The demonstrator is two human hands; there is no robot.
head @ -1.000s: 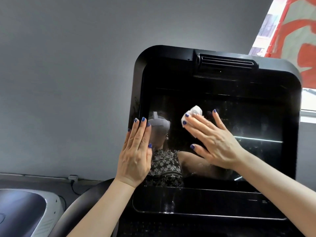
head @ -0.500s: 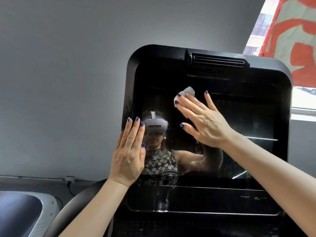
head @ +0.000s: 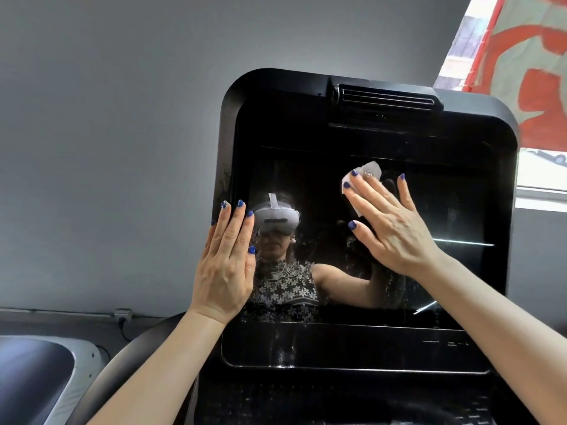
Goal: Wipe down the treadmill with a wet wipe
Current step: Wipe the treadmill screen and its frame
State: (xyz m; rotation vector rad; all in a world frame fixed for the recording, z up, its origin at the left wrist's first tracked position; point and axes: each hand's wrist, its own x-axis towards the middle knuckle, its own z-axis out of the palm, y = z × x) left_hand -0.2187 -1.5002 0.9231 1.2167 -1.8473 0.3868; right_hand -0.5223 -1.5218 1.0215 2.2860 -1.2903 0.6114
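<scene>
Treadmill console (head: pixel 478 124) upright ahead, glossy black screen (head: pixel 429 210) filling its middle. Right hand (head: pixel 388 223) flat on screen upper centre, straight fingers pressing white wipe (head: pixel 365 176) against glass; wipe corner shows above fingertips. Left hand (head: pixel 225 265) flat, fingers straight, resting on console's left edge, grasping nothing. Vent (head: pixel 385 99) at top.

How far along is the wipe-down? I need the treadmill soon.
In hand: the right hand presses the wipe flat against the upper middle of the screen, while the left hand rests on the screen's left edge. Wet streaks below the right hand suggest that patch is done. Left: the lower panel shows specks, and the vent looks untouched. Early to midway, I'd guess.
</scene>
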